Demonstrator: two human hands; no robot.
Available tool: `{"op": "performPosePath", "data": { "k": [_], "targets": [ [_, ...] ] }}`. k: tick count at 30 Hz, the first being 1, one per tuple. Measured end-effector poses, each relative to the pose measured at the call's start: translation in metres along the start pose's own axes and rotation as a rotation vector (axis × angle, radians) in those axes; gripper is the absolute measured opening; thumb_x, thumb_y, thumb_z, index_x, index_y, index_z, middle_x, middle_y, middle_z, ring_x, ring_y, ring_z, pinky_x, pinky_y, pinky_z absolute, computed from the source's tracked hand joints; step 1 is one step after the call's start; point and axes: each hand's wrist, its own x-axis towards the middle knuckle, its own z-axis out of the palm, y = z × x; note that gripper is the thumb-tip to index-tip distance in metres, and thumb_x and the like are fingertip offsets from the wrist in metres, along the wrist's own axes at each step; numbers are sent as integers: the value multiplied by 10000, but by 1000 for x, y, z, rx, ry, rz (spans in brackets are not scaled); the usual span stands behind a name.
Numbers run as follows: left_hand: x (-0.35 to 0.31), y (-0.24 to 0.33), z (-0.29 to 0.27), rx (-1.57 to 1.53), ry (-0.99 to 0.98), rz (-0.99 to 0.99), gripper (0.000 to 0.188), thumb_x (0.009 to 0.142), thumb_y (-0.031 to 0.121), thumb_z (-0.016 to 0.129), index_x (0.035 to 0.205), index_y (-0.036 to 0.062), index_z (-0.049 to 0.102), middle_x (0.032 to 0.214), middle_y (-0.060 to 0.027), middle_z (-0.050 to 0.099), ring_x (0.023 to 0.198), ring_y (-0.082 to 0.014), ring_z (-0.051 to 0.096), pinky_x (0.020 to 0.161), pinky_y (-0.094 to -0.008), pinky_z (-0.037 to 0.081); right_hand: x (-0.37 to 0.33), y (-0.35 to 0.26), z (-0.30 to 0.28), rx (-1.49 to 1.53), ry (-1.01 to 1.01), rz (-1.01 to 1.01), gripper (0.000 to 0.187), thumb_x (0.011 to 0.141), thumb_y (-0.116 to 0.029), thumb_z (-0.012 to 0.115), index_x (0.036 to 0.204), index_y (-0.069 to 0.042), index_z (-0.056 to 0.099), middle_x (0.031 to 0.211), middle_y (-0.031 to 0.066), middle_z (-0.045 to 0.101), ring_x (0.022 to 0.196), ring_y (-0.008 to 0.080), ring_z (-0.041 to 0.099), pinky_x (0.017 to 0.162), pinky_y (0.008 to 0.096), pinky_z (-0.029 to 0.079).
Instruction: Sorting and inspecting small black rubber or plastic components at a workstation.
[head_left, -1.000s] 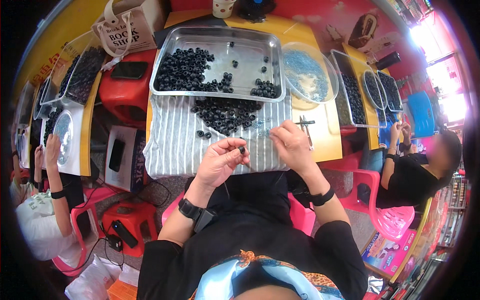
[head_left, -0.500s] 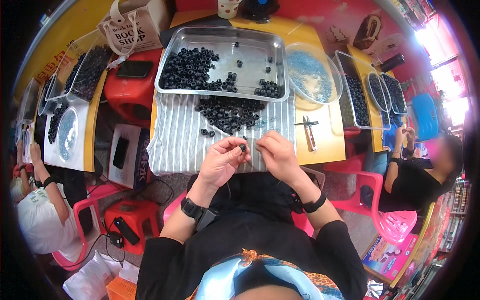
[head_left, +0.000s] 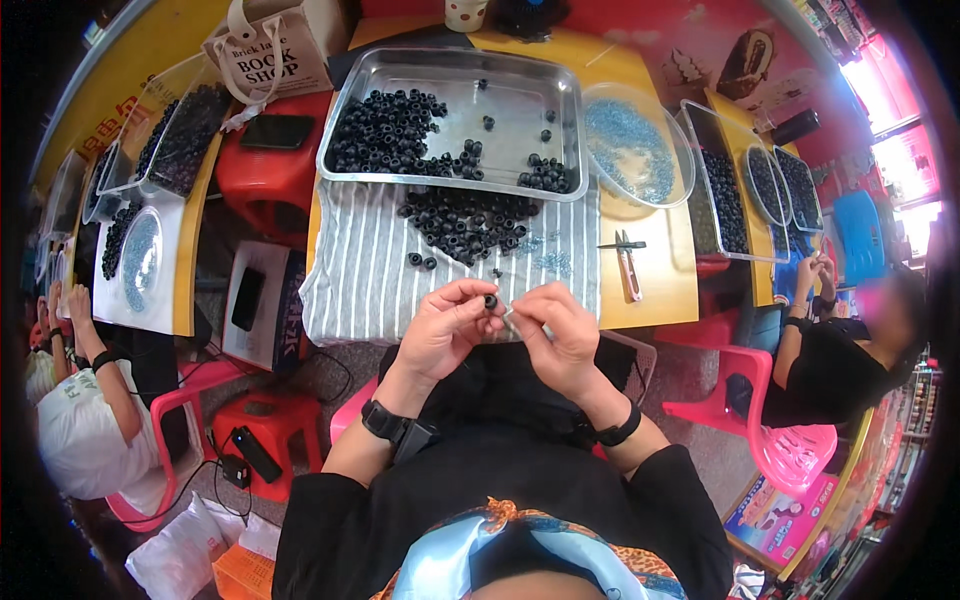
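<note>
Currently, one black bead [head_left: 490, 301] is positioned on the near side of the tray [head_left: 525, 105], over the striped cloth [head_left: 350, 270]. The left hand [head_left: 445, 328] grips this bead between thumb and forefinger, its remaining fingers loosely curled. The right hand [head_left: 558, 335] is just beside it, thumb and forefinger brought together in a fine pinch; a thin, pale item seems to show at the tips, but its kind cannot be confirmed.

Step in hand, as judged: bringing the right fingertips to the bead. The next move probably calls for a steady left pinch, with the bead's hole kept accessible.

A heap of black beads [head_left: 465, 228] lies against the tray's near side, with small blue beads [head_left: 550, 260] scattered to its right. The round dish [head_left: 684, 170] of blue beads adjoins the tray's right side. The snips [head_left: 629, 272] lie to the right of the tray, on its near side.

Not visible: the hole's direction, and whether any thread passes between the hands. The tray's near wall overlaps the top of the heap.
</note>
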Motion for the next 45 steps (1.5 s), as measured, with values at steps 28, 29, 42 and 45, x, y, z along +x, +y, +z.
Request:
{"op": "performPosePath", "data": {
  "k": [28, 29, 42, 45],
  "targets": [
    [-1, 8, -1, 69, 60, 54, 229, 918, 25, 578, 1142, -24, 577, 1035, -137, 641, 905, -190, 638, 768, -253, 515, 8, 29, 0, -572, -196, 96, 97, 775, -13, 648, 864, -26, 611, 786, 143, 501, 699, 350, 551, 611, 427, 432],
    [-1, 8, 0, 66, 55, 54, 231, 918, 24, 579, 1144, -24, 576, 1033, -133, 642, 905, -189, 637, 768, -251, 514, 9, 28, 0, -595, -201, 95, 94, 777, -14, 645, 862, -23, 608, 788, 147, 499, 700, 355, 549, 612, 430, 433],
    [-3, 3, -1, 118, 86, 59, 180, 903, 19, 606, 1080, -10, 619, 960, -81, 663, 848, -144, 641, 768, -257, 506, 13, 11, 11, 50, -167, 9, 124, 759, 76, 669, 849, 3, 623, 776, 79, 582, 658, 170, 574, 560, 278, 444],
    [-6, 3, -2, 135, 64, 35, 184, 897, 21, 616, 1078, -11, 620, 962, -82, 663, 848, -146, 643, 766, -256, 510, 11, 10, 11, 94, -202, 64, 150, 753, 66, 684, 884, 4, 645, 762, 77, 577, 655, 163, 571, 551, 274, 437]
  ]
}}
